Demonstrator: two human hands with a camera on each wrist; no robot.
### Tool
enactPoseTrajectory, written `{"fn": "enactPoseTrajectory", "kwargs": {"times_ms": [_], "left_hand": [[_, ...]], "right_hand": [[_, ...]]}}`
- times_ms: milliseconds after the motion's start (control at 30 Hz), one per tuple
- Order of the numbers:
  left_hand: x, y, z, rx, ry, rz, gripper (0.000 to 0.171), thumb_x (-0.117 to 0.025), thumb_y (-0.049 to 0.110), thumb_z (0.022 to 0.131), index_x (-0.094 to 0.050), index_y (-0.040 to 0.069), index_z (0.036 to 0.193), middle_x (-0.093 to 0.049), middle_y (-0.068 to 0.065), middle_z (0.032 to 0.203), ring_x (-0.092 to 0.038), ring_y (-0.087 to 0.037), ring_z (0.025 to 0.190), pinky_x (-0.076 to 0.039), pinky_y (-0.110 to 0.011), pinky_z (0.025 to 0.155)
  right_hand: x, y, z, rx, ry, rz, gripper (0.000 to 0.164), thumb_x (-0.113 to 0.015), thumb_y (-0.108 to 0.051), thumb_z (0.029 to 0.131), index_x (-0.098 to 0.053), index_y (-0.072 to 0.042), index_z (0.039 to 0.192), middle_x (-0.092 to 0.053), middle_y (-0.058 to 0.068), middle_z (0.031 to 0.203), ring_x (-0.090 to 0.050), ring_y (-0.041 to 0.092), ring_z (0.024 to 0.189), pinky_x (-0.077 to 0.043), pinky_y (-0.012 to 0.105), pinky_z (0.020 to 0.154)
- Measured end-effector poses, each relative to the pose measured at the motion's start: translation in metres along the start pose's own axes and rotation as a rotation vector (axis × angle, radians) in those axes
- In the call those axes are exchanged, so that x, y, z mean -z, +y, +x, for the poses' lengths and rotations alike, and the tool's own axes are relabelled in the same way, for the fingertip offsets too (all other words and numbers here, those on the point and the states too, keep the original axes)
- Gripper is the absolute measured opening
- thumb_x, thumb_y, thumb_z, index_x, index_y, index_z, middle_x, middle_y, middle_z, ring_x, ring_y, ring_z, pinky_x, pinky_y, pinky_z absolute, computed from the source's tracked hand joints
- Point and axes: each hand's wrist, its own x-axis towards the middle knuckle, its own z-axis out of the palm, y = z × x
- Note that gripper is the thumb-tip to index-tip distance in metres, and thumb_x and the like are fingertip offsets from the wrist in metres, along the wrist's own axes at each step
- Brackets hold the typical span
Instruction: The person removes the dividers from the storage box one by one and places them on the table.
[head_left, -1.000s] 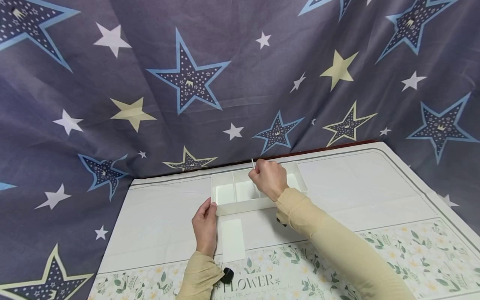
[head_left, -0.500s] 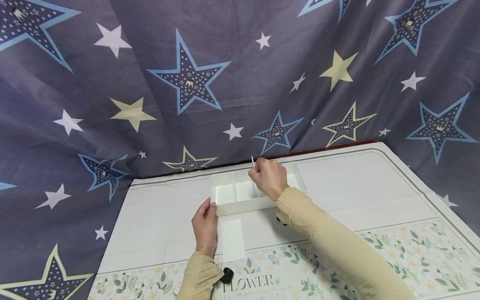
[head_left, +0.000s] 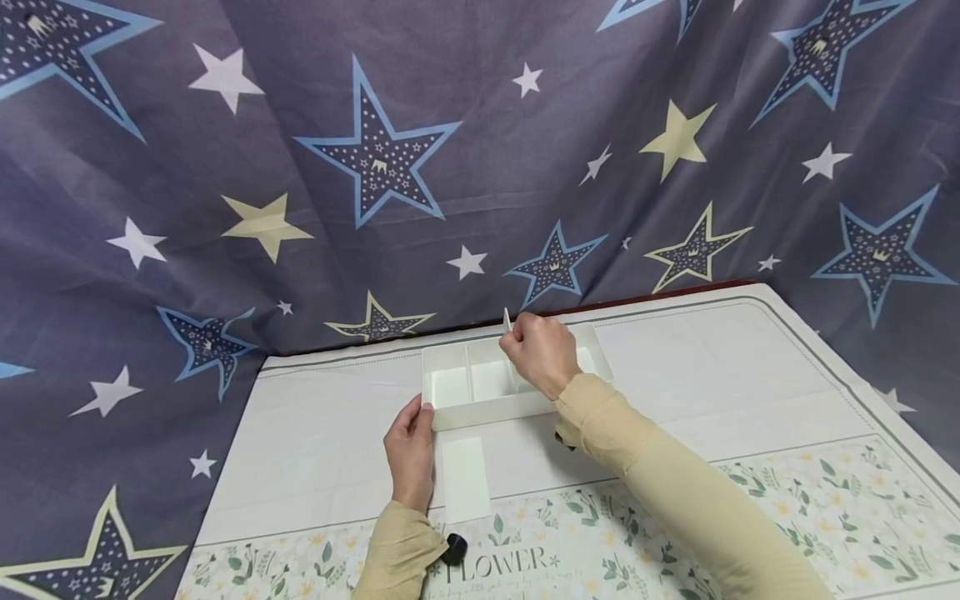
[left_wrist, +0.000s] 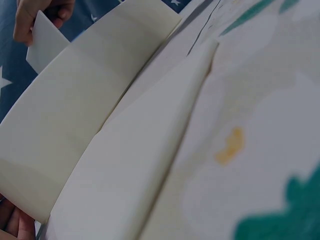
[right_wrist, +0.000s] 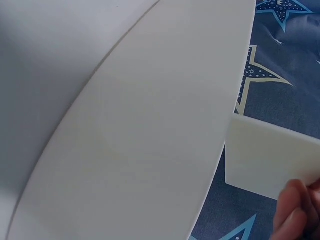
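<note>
Panel (right_wrist: pixel 265 155) pinched in right grip (head_left: pixel 544 353) — left grip (head_left: pixel 410 450) holding white box (head_left: pixel 491 411).

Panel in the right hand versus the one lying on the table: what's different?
The held panel is up on edge; the loose panel lies flat on the tablecloth. The right hand grips the held panel; no hand touches the loose panel. Both are pale and plain.

A starry curtain (head_left: pixel 480 167) hangs behind a cloth (head_left: pixel 697 375) bearing flowers (head_left: pixel 825 512) and lettering (head_left: pixel 497 567); a red edge (head_left: pixel 697 292) shows between
</note>
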Motion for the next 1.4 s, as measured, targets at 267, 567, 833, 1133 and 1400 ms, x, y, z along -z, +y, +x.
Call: {"fn": "enactPoseTrajectory", "kwargs": {"times_ms": [267, 567, 833, 1133, 1400], "left_hand": [[0.000, 0.000, 0.000, -0.007, 0.000, 0.014, 0.039, -0.058, 0.029, 0.096, -0.059, 0.008, 0.129, -0.062, -0.010, 0.122, -0.057, -0.017, 0.108, -0.047, -0.016, 0.083], [0.000, 0.000, -0.001, -0.011, 0.001, 0.012, 0.039, -0.059, 0.029, 0.095, -0.060, 0.008, 0.128, -0.062, -0.009, 0.120, -0.058, -0.016, 0.107, -0.048, -0.017, 0.083], [0.000, 0.000, 0.000, -0.006, 0.005, 0.012, 0.038, -0.059, 0.029, 0.096, -0.060, 0.009, 0.128, -0.062, -0.009, 0.120, -0.058, -0.015, 0.106, -0.048, -0.016, 0.082], [0.000, -0.001, -0.001, -0.004, 0.008, 0.012, 0.039, -0.058, 0.029, 0.096, -0.059, 0.008, 0.129, -0.062, -0.010, 0.120, -0.057, -0.016, 0.106, -0.047, -0.016, 0.082], [-0.001, -0.002, 0.000, -0.002, 0.020, 0.011, 0.037, -0.059, 0.027, 0.095, -0.061, 0.008, 0.127, -0.063, -0.008, 0.118, -0.058, -0.015, 0.104, -0.048, -0.017, 0.081]], "right_hand": [[0.004, 0.003, -0.002, -0.051, -0.002, 0.084, 0.015, -0.062, -0.010, 0.075, -0.059, -0.014, 0.061, -0.056, -0.002, 0.055, -0.054, 0.020, 0.051, -0.045, 0.037, 0.047], [0.011, 0.002, -0.006, -0.143, -0.044, 0.196, 0.012, -0.061, -0.009, 0.076, -0.064, -0.012, 0.065, -0.059, -0.002, 0.058, -0.053, 0.017, 0.053, -0.046, 0.032, 0.053], [0.016, 0.000, -0.013, -0.233, -0.097, 0.282, 0.011, -0.063, -0.010, 0.077, -0.067, -0.012, 0.067, -0.062, -0.004, 0.060, -0.053, 0.015, 0.055, -0.045, 0.030, 0.057], [0.017, 0.000, -0.024, -0.319, -0.145, 0.365, 0.011, -0.063, -0.012, 0.078, -0.068, -0.012, 0.068, -0.060, -0.004, 0.058, -0.052, 0.014, 0.054, -0.042, 0.028, 0.055], [0.019, 0.003, -0.037, -0.426, -0.220, 0.459, 0.011, -0.065, -0.015, 0.081, -0.069, -0.009, 0.072, -0.063, -0.002, 0.061, -0.054, 0.013, 0.056, -0.044, 0.026, 0.056]]}}
